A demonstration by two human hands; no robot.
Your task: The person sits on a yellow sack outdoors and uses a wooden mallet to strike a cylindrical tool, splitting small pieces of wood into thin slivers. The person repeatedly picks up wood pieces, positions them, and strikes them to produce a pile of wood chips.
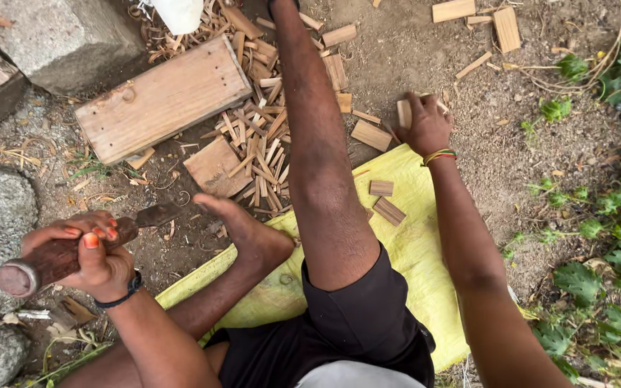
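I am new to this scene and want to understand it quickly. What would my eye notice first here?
First, the left hand at lower left, gripping a heavy blade with a wooden handle. Next, the pile of split wood strips at top centre, beside a flat wooden board. The right hand reaches to a small wood piece on the bare soil, just past the yellow sack the person sits on.

No packages, labels, signs or screens.

Bare dirt ground (425, 65), grey stones (52, 36), green weeds (612, 237), daylight
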